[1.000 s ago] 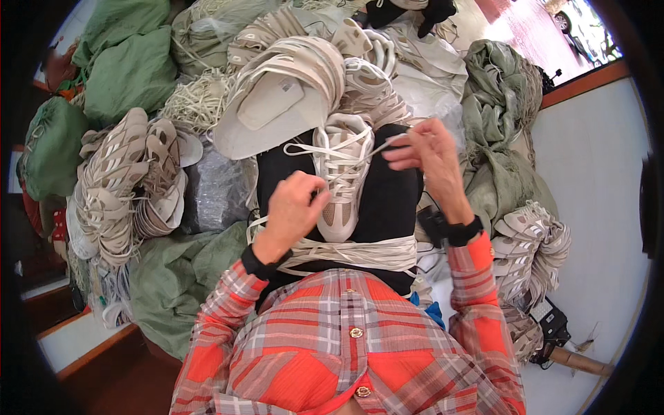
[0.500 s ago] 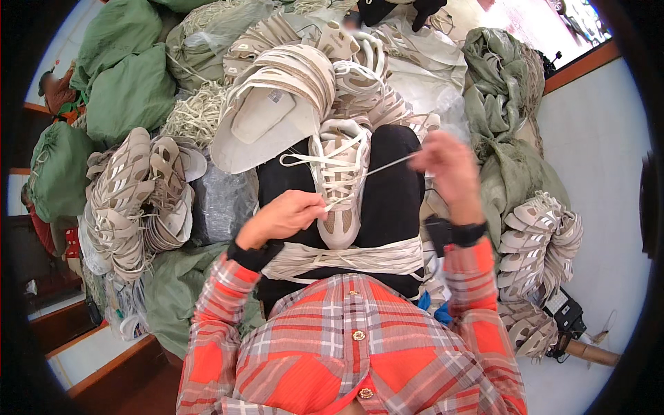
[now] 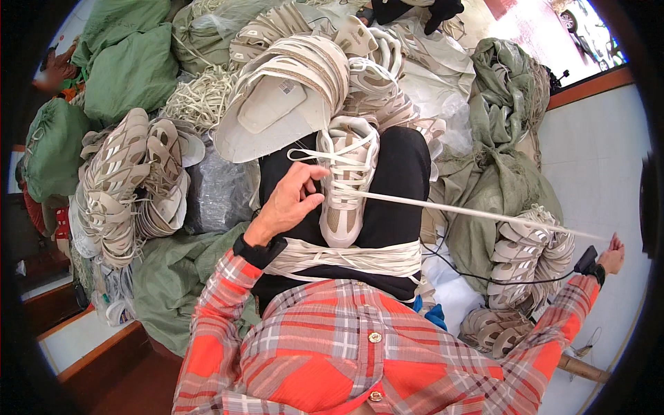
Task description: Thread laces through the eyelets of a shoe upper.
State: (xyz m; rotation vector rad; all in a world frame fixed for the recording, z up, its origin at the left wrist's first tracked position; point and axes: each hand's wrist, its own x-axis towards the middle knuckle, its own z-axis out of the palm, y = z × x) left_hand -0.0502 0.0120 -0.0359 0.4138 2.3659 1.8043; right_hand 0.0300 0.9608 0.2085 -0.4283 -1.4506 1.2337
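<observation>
A beige and white shoe upper (image 3: 342, 218) lies between my black-trousered thighs, toe toward me. White lacing crosses its front, and one loose loop sticks out to the left. Beside its left edge is my left hand (image 3: 282, 202), thumb and forefinger apart with nothing visible between them. From the lower eyelets a white shoelace (image 3: 470, 209) runs taut to the far right. My right hand (image 3: 611, 256) pinches its far end at arm's length. A bundle of white laces (image 3: 339, 261) stretches across my lap.
Stacked shoe uppers (image 3: 297, 90) rise just beyond my knees. More hang in bunches at left (image 3: 117, 194) and right (image 3: 529, 256). Green sacks (image 3: 131, 76) crowd the left and loose laces (image 3: 197, 97) lie among them. A black cable (image 3: 477, 278) trails from my right wrist.
My right hand has swung far out to the right, drawing a long stretch of lace through the shoe upper. My left hand has moved slightly up, its fingers now apart.
</observation>
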